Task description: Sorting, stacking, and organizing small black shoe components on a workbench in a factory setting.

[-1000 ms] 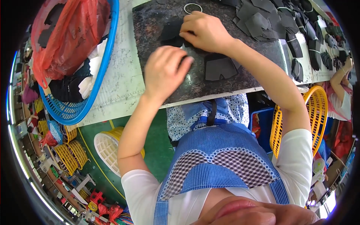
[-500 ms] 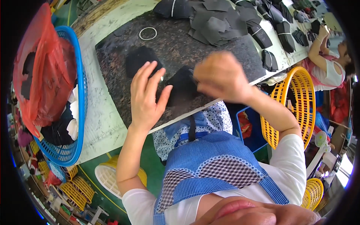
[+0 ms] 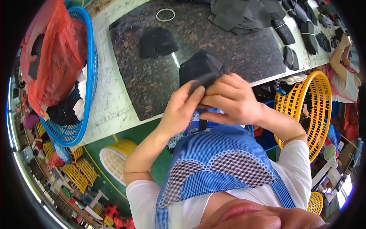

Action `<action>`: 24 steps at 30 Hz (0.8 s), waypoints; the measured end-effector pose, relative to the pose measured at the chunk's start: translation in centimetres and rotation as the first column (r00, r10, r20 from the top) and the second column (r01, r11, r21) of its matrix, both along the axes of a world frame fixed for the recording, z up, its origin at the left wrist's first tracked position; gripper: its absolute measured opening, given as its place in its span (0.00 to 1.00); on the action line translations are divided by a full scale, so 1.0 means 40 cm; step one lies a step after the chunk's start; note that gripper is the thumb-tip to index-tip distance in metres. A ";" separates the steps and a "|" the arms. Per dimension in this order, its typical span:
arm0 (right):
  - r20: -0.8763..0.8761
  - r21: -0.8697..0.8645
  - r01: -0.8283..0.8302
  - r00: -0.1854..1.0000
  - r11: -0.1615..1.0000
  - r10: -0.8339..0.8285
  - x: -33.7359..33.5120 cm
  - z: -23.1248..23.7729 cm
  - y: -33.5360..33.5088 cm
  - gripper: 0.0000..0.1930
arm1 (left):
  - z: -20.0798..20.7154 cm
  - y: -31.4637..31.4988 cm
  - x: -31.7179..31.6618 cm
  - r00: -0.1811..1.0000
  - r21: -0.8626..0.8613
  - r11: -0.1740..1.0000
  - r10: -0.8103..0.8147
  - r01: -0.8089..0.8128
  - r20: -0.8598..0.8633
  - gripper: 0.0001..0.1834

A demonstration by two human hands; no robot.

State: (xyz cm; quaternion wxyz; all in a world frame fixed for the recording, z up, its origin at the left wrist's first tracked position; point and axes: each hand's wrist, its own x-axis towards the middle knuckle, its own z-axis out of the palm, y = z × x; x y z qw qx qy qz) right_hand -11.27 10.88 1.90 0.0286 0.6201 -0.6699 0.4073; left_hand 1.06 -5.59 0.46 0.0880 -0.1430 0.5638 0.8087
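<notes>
Head view: your left hand [image 3: 182,110] and right hand [image 3: 230,100] are pinched together on that black fabric piece [image 3: 200,70] off the table edge [image 3: 114,114]; loosen up and it'll probably drop.

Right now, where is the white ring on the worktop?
In the head view the white ring lies flat at the far edge of the dark speckled slab, up and left of both hands, just beyond the loose black piece and right of the blue basket.
</notes>
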 end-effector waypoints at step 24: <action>0.609 0.572 0.056 0.640 0.818 -0.470 -0.072 -0.048 -0.025 0.15 | -0.013 -0.108 -0.071 0.969 -0.542 0.834 0.040 0.101 0.242 0.16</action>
